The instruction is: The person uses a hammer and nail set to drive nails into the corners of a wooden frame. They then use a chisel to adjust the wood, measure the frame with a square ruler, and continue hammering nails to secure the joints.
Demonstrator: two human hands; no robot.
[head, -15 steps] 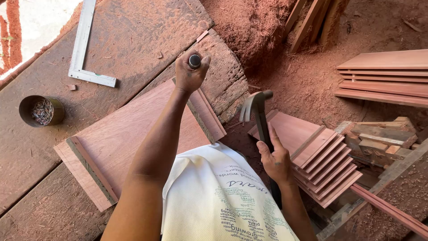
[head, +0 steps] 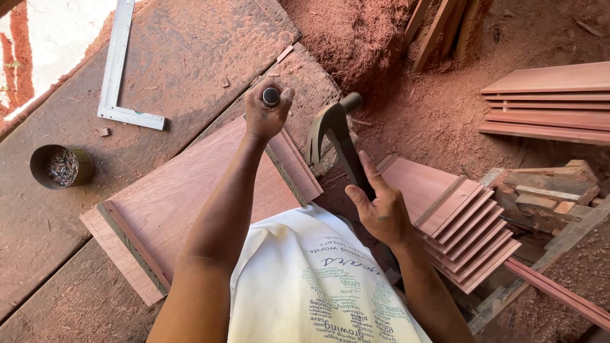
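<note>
Hammer (head: pixel 335 136) now raised, right hand (head: pixel 381 213)

One claw hammer (head: pixel 335 136), one metal punch (head: pixel 271 96), one steel square (head: pixel 117 82) and one tin of nails (head: pixel 60 166) are in view. Two stacks of wooden slats appear: one at the upper right (head: pixel 549 105), one by the right hand (head: pixel 467 222).

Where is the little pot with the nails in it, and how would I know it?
Start at the big wooden workbench and look to its left side, below the metal carpenter's square. There stands a small round tin full of nails, left of the reddish board. It is the only round container; everything near it is flat.
</note>
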